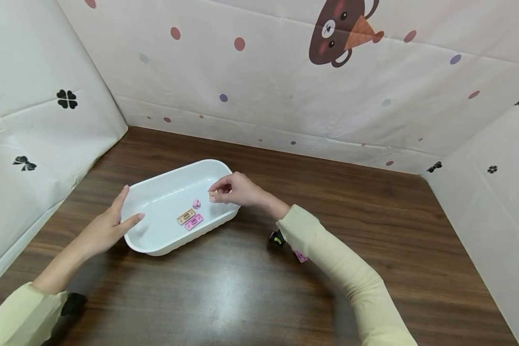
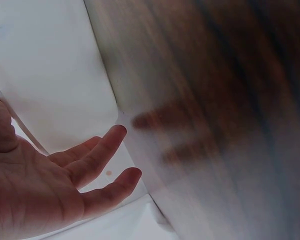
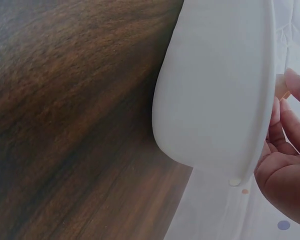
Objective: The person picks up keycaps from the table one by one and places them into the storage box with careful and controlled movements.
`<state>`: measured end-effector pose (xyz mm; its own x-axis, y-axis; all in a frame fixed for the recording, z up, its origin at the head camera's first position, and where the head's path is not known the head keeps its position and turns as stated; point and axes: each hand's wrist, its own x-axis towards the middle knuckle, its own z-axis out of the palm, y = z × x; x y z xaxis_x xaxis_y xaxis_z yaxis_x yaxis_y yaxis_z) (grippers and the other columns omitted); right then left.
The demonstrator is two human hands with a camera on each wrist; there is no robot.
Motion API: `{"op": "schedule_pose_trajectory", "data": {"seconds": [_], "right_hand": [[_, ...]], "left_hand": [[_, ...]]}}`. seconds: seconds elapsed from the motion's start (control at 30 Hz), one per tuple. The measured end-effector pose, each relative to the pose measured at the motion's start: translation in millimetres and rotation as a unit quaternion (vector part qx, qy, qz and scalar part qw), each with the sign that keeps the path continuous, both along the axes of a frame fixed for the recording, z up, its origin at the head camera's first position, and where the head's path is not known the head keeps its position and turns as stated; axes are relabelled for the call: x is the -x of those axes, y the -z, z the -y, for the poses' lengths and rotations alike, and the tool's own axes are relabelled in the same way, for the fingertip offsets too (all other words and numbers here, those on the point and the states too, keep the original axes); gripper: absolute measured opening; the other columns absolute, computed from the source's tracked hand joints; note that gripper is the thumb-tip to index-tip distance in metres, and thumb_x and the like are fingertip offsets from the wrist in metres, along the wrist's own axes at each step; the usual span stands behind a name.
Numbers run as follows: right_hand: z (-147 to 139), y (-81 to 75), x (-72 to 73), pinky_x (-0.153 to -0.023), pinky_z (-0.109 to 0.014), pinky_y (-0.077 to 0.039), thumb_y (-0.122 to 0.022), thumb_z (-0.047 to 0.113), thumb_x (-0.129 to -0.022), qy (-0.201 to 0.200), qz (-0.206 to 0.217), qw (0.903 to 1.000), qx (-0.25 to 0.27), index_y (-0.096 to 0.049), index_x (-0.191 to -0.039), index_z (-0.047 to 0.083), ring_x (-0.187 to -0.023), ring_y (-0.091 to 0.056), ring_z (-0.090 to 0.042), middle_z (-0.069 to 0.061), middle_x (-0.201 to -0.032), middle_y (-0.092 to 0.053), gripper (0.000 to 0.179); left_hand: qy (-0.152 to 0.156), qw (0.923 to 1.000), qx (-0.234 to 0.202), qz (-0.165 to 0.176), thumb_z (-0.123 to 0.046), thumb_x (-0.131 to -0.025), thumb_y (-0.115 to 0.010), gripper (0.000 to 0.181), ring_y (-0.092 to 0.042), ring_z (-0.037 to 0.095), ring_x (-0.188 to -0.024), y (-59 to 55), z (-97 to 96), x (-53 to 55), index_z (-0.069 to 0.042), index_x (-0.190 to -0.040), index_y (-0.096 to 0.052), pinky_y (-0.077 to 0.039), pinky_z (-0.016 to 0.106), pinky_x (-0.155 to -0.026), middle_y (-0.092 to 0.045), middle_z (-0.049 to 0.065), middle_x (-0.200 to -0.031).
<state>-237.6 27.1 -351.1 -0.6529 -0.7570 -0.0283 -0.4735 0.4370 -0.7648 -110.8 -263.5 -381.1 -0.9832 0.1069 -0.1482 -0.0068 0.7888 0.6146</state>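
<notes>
A white oblong plastic basin (image 1: 155,191) sits on the table, its left end toward my left hand (image 1: 105,226). The left thumb reaches over the rim while the other fingers lie loosely along the outside; in the left wrist view the fingers (image 2: 97,157) are relaxed and hold nothing. My right hand (image 1: 240,189), over the basin's right end, pinches a small tan block (image 1: 213,193) between thumb and fingertips. On the basin floor lie a tan printed strip (image 1: 186,216), a pink printed strip (image 1: 193,222) beside it, and a small pink piece (image 1: 196,203).
Near my right cuff is a black object (image 1: 278,238) with a yellow-green mark. Another pink strip (image 1: 301,256) shows partly from under that sleeve. White patterned cloth (image 1: 264,86) walls the brown wooden table (image 1: 225,298) at the back and both sides.
</notes>
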Motion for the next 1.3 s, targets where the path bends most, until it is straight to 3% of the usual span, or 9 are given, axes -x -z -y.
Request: {"op": "schedule_pose_trajectory", "data": {"seconds": [0.7,1.3], "right_hand": [[15,8.0,4.2,-0.056,-0.013,-0.037,-0.069,0.012,-0.081,-0.005,0.001,0.9996,-0.026,-0.069,-0.095,0.0,-0.062,-0.045,-0.004,0.001,-0.069,-0.053,0.018],[29,11.3,8.7,-0.056,-0.012,-0.034,-0.068,0.013,-0.081,-0.038,-0.047,0.9953,-0.076,-0.07,-0.094,0.001,-0.061,-0.043,-0.002,0.004,-0.066,-0.052,0.017]], "left_hand": [[0.0,1.0,-0.005,0.0,-0.041,-0.095,-0.043,0.086,-0.026,0.058,-0.119,-0.7,-0.7,-0.3,0.001,-0.142,0.015,-0.026,0.065,-0.091,-0.008,0.04,-0.14],[-0.002,1.0,-0.003,0.0,-0.043,-0.094,-0.043,0.086,-0.025,0.058,-0.12,-1.8,-0.6,-1.1,0.001,-0.142,0.014,-0.026,0.065,-0.092,-0.006,0.038,-0.142]]}}
